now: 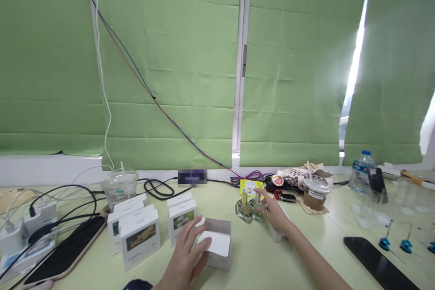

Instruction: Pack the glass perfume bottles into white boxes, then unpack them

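My left hand (190,251) is at the left side of a white box (219,260) near the front of the table, fingers curved over its edge and raised flap. The box's top is open. Farther back on the right, my right hand (272,210) has its fingers closed around a small glass bottle (257,208). Beside that bottle, on its left, stands another glass bottle (244,208) with a gold-coloured neck. A second white box (277,233) lies partly hidden under my right forearm.
White picture boxes (140,240) stand at left, near a phone (68,251), chargers and cables. An iced drink cup (316,192), a water bottle (362,172), clear cups, a black phone (377,260) and blue-based parts (406,245) are at right.
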